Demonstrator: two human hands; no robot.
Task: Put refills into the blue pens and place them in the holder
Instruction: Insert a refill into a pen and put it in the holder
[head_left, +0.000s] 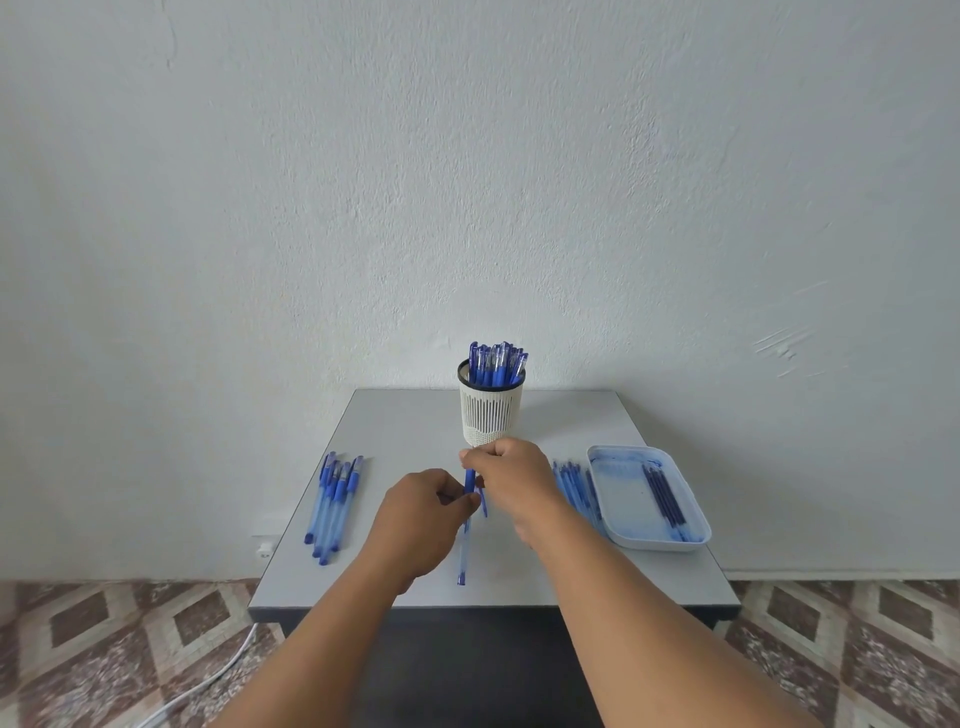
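hands (470, 493) gripping blue pen (464, 540), no legible writing

We count one white holder (491, 415) crammed with blue pens (497, 361); their caps crowd together, so the exact number there escapes us, though about ten show. On the surface (415, 426), the left group of pens (333, 503) holds four. One pen (466, 525) is held between our two hands. The pale barrels (575, 491) beside the tray overlap too much to count. One tray (618, 499) holds about four dark refills (664, 499)
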